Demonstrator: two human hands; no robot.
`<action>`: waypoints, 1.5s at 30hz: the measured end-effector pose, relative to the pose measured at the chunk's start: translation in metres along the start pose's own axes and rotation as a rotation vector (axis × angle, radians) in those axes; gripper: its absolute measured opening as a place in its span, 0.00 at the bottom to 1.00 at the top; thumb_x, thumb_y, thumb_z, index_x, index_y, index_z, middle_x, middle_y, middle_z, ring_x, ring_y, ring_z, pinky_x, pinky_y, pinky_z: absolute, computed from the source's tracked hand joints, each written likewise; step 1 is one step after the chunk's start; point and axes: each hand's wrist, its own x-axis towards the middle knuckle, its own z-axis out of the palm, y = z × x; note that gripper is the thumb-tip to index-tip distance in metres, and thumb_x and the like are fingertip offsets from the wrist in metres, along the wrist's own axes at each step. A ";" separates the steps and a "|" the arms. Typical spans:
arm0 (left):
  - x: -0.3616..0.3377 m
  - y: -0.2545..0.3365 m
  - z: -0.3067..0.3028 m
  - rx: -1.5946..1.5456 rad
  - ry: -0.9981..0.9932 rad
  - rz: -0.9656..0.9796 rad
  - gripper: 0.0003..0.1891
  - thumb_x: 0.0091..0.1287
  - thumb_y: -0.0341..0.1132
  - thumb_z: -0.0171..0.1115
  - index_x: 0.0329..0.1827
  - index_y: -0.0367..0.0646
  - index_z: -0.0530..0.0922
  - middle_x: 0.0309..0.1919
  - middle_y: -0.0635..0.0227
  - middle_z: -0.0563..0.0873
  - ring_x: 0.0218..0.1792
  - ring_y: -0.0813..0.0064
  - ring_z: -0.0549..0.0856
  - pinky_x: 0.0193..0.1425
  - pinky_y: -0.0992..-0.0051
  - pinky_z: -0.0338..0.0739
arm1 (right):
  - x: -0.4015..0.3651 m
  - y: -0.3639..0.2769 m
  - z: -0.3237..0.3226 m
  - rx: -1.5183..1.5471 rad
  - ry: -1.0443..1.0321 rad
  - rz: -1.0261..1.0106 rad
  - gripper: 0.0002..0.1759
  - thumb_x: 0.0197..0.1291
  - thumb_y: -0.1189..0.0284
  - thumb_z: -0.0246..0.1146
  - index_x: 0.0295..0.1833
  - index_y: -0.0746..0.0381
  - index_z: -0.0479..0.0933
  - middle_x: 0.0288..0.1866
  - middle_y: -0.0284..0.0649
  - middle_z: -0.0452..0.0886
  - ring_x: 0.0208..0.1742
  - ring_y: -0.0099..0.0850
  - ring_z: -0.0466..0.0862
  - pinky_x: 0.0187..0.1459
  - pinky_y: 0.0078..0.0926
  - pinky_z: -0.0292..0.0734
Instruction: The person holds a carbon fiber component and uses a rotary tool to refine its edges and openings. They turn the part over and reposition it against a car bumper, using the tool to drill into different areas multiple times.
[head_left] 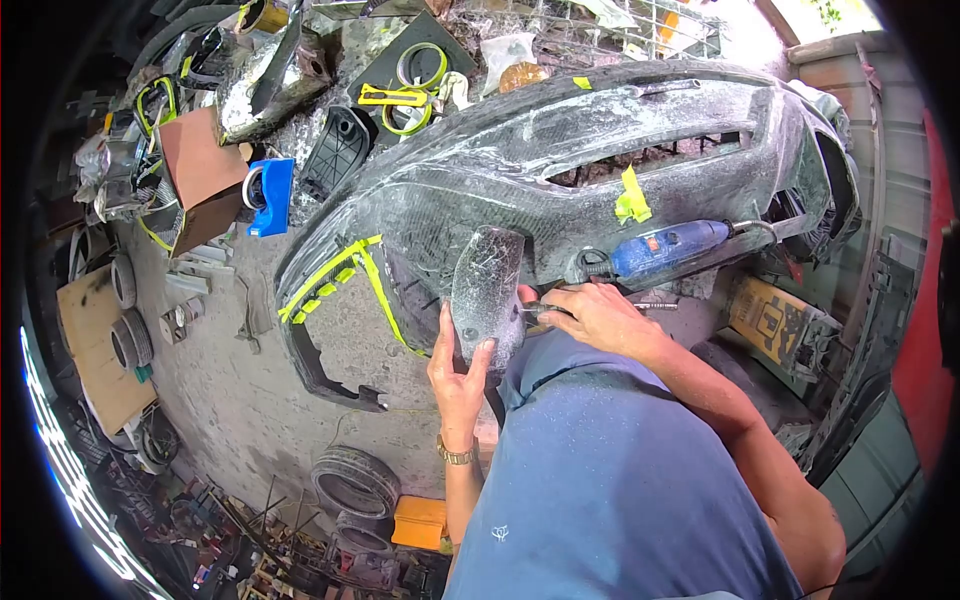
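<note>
My left hand (459, 385) is closed around the lower end of a curved, dust-covered plastic panel piece (488, 280), thumb on its face and fingers along its left edge. My right hand (600, 318) is closed on a slim metal tool (655, 306); its thin tip points left and meets the panel's right edge. Part of the tool is hidden under my fingers. Just behind the right hand, a blue power tool (670, 248) lies on a large dark car bumper (450, 205) coated in white dust. Yellow tape (375, 290) runs along the bumper's left side.
Beyond the bumper lie a yellow cutter (395, 96), tape rolls (422, 65) and a blue tape dispenser (271, 197). A cardboard box (205, 150) stands at left, a yellow box (765, 318) at right. Tyres (355, 482) lie on the concrete floor (215, 345).
</note>
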 end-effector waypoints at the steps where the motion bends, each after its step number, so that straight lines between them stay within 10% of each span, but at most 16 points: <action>1: -0.001 -0.001 -0.001 0.022 0.001 0.006 0.37 0.62 0.26 0.69 0.74 0.33 0.63 0.66 0.50 0.76 0.63 0.65 0.78 0.67 0.67 0.71 | -0.001 -0.001 0.001 0.002 -0.005 -0.001 0.16 0.68 0.60 0.59 0.44 0.64 0.79 0.32 0.55 0.83 0.37 0.56 0.83 0.39 0.52 0.75; 10: 0.000 -0.004 -0.001 -0.151 -0.007 -0.038 0.37 0.62 0.27 0.69 0.75 0.33 0.62 0.67 0.52 0.75 0.64 0.66 0.77 0.69 0.68 0.69 | -0.001 -0.016 -0.021 0.232 -0.079 0.152 0.17 0.68 0.61 0.60 0.48 0.66 0.80 0.37 0.55 0.83 0.44 0.56 0.82 0.45 0.48 0.75; 15: -0.010 -0.022 0.004 -0.601 0.030 -0.158 0.41 0.65 0.34 0.70 0.78 0.39 0.56 0.68 0.61 0.73 0.65 0.72 0.74 0.69 0.71 0.68 | -0.005 0.006 -0.027 0.750 0.082 0.258 0.15 0.75 0.63 0.54 0.46 0.64 0.75 0.42 0.37 0.83 0.24 0.13 0.65 0.24 0.15 0.60; 19: -0.010 -0.017 0.012 -0.736 0.055 -0.143 0.44 0.65 0.42 0.71 0.78 0.42 0.54 0.65 0.64 0.76 0.62 0.73 0.76 0.67 0.72 0.69 | -0.005 -0.017 -0.037 1.049 0.056 0.249 0.17 0.75 0.60 0.54 0.50 0.63 0.76 0.33 0.27 0.74 0.21 0.12 0.60 0.20 0.12 0.52; 31: -0.010 -0.022 0.018 -0.700 -0.014 -0.094 0.37 0.59 0.22 0.71 0.71 0.42 0.62 0.63 0.63 0.74 0.63 0.70 0.74 0.69 0.67 0.68 | 0.002 -0.023 -0.028 1.104 0.073 0.155 0.18 0.74 0.55 0.54 0.47 0.61 0.71 0.57 0.40 0.79 0.36 0.20 0.83 0.21 0.10 0.57; 40: 0.005 -0.020 0.020 -0.575 0.037 -0.056 0.29 0.63 0.22 0.67 0.67 0.37 0.68 0.58 0.67 0.79 0.56 0.76 0.78 0.64 0.73 0.71 | -0.025 -0.018 -0.045 0.422 0.152 0.144 0.16 0.70 0.63 0.61 0.47 0.67 0.79 0.33 0.41 0.81 0.30 0.26 0.73 0.32 0.26 0.70; 45: 0.013 -0.016 0.002 -0.618 -0.109 -0.037 0.28 0.59 0.20 0.68 0.64 0.38 0.72 0.55 0.67 0.82 0.55 0.75 0.80 0.64 0.71 0.72 | -0.044 -0.027 -0.056 0.273 0.060 0.139 0.16 0.69 0.61 0.60 0.46 0.64 0.73 0.37 0.51 0.84 0.42 0.50 0.85 0.43 0.45 0.75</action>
